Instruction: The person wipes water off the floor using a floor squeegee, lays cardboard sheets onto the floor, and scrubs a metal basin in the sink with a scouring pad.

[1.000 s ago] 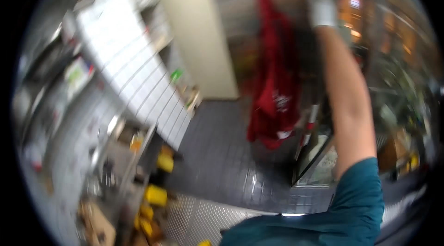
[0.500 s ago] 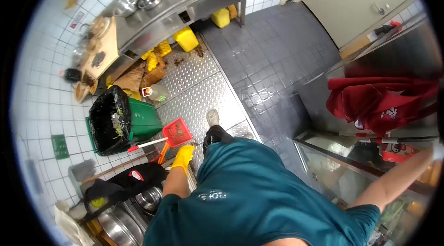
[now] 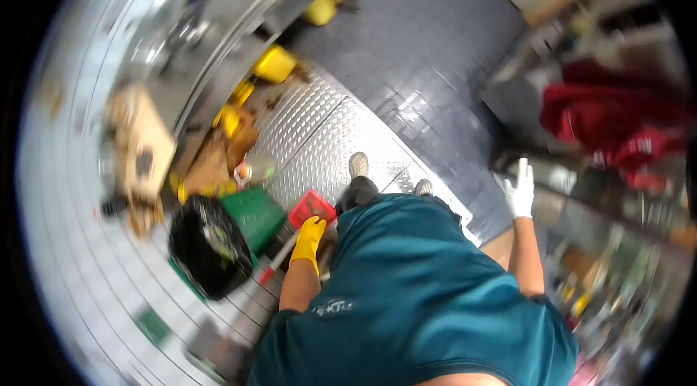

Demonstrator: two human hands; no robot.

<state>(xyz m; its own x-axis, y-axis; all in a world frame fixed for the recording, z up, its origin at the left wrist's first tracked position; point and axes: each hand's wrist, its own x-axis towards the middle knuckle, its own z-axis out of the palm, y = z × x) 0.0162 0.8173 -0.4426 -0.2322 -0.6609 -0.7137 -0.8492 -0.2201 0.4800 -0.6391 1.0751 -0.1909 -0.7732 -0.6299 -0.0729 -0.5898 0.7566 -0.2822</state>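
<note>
My left hand (image 3: 308, 241), in a yellow rubber glove, hangs at my left side by the edge of a red dustpan (image 3: 309, 207). Its fingers are blurred but look loosely bent, and nothing shows in them. The dustpan's pale handle with a red end (image 3: 267, 275) slants down to the left, beside the glove. On the right, my right hand (image 3: 520, 193) wears a white glove and is raised with its fingers stretched apart, holding nothing. Dark red cloth (image 3: 610, 114) hangs beyond it.
A green bin (image 3: 258, 220) lined with a black bag (image 3: 210, 248) stands to my left. Cardboard (image 3: 207, 157), a plastic bottle (image 3: 255, 171) and a yellow container (image 3: 274, 64) lie near the steel counter (image 3: 218, 59). Metal plate floor (image 3: 312, 139) meets dark tiles (image 3: 406, 37).
My right hand has come back from the far right edge to beside my body, and its white glove now shows. The view has turned and blurred. My left hand stays by the dustpan.
</note>
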